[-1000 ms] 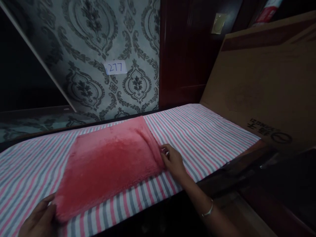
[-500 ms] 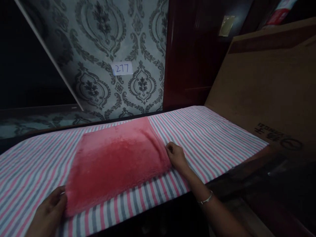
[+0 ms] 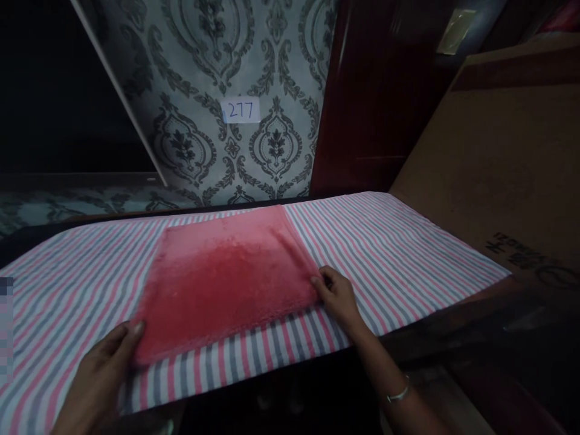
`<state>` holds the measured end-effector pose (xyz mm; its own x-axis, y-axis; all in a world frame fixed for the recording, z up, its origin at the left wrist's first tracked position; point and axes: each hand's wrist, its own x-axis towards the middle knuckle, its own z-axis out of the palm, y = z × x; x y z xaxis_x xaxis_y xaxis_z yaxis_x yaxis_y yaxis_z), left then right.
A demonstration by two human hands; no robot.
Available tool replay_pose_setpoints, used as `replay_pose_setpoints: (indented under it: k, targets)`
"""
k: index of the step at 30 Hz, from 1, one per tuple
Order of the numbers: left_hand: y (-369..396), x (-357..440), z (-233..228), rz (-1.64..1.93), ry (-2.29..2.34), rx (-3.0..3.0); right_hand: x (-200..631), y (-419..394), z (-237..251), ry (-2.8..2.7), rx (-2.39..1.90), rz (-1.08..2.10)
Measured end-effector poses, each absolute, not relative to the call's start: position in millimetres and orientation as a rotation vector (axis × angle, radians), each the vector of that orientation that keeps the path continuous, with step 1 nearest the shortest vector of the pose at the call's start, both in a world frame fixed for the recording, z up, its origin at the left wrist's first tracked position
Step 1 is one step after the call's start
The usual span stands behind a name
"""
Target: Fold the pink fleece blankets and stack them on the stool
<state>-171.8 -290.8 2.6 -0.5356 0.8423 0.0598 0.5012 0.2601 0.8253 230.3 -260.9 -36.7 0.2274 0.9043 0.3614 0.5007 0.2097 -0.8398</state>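
Observation:
A plush red-pink cloth (image 3: 231, 278), like a small towel, lies spread nearly flat on a striped tablecloth (image 3: 385, 254). At its near left corner my left hand (image 3: 106, 368) pinches the edge, thumb on top. My right hand (image 3: 338, 296) grips the right edge close to the near right corner, its fingers curled, and a bracelet (image 3: 397, 391) circles that wrist. A crease runs along the right side of the cloth. The fingertips under the fabric are hidden.
Behind the table is a patterned wall with a paper label (image 3: 241, 110) reading 277. A dark screen (image 3: 72, 96) stands at the left. A large cardboard box (image 3: 507, 157) leans at the right end, beside a dark red panel (image 3: 371, 90).
The view has shifted, so everything sits somewhat further right. My left thumb now lies over the cloth's corner, where before the hand was at its left edge. My right hand keeps its grip.

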Motion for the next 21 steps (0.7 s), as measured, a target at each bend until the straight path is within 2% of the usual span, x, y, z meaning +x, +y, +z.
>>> replay_pose_setpoints:
  k: [3,7,13,17,21]
  targets:
    - [-297.9,-154.0,18.2,1.174,2.054,1.023,235.8,-258.3,-40.1,-1.359,-1.449,0.568]
    - [-303.7,-157.6,8.2,1.232,1.887,1.033,240.4,-265.8,-43.9,-1.318,-1.378,0.666]
    - [-306.0,-173.1,-17.5,1.195,1.903,1.216,244.6,-275.1,-49.0,-1.288,-1.455,0.588]
    - [-299.8,-165.2,-11.5,1.308,1.946,1.325,240.4,-262.5,-47.0,-1.41,-1.504,0.589]
    - [-286.5,-156.7,-3.3,1.231,1.871,1.257,228.7,-246.6,-47.1,-1.507,-1.544,0.647]
